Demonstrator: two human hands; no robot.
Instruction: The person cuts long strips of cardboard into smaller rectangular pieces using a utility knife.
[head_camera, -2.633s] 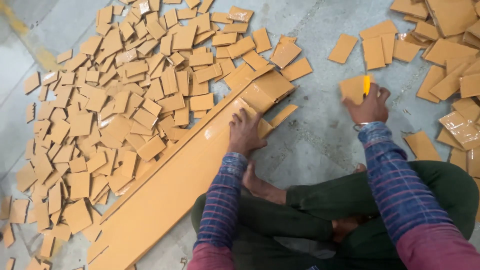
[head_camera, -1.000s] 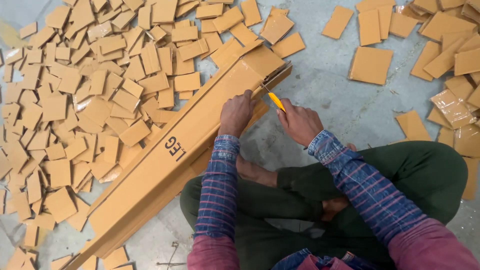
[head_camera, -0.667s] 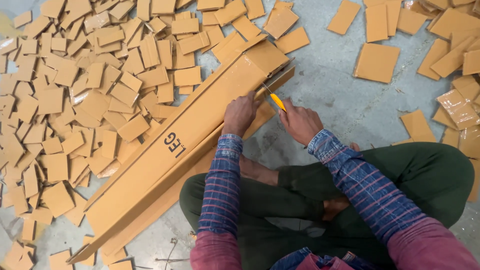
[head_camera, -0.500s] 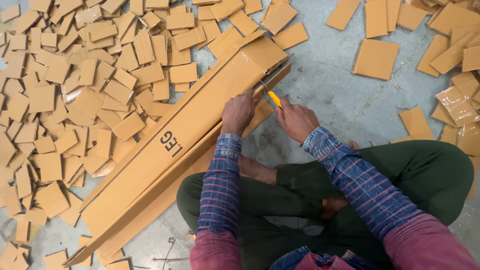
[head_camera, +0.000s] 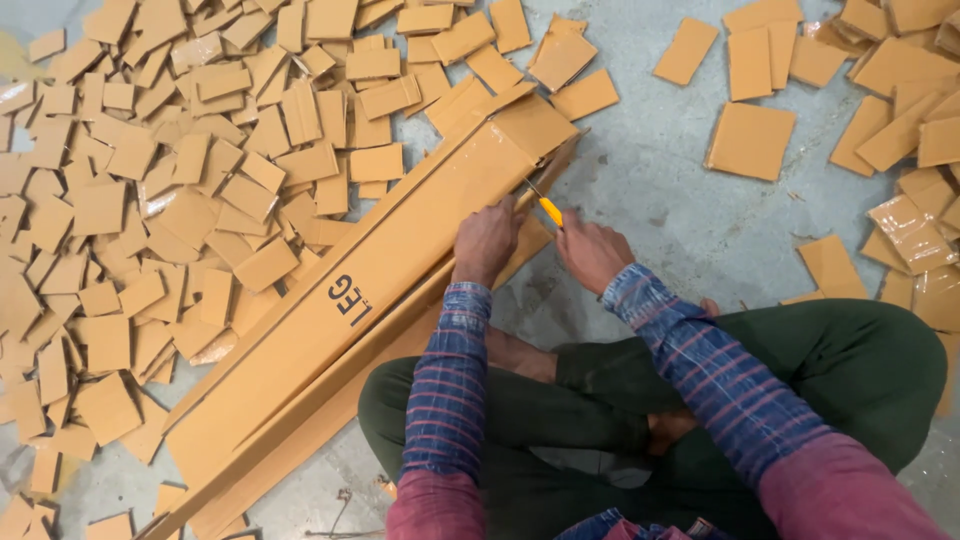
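While the person sits cross-legged on the grey concrete floor (head_camera: 650, 190), the left hand (head_camera: 487, 240) presses flat, fingers spread, on the long folded cardboard box (head_camera: 370, 300), which runs from the near left to the far middle of the scene; the right hand (head_camera: 592, 250) is closed around a yellow-handled utility knife (head_camera: 546, 207), its blade touching the box's right edge near the far end; small cut cardboard pieces (head_camera: 170, 190) cover the floor to the left, and larger cardboard squares (head_camera: 752, 140) lie scattered to the far right; dark green trousers (head_camera: 850, 370) fill the near right.
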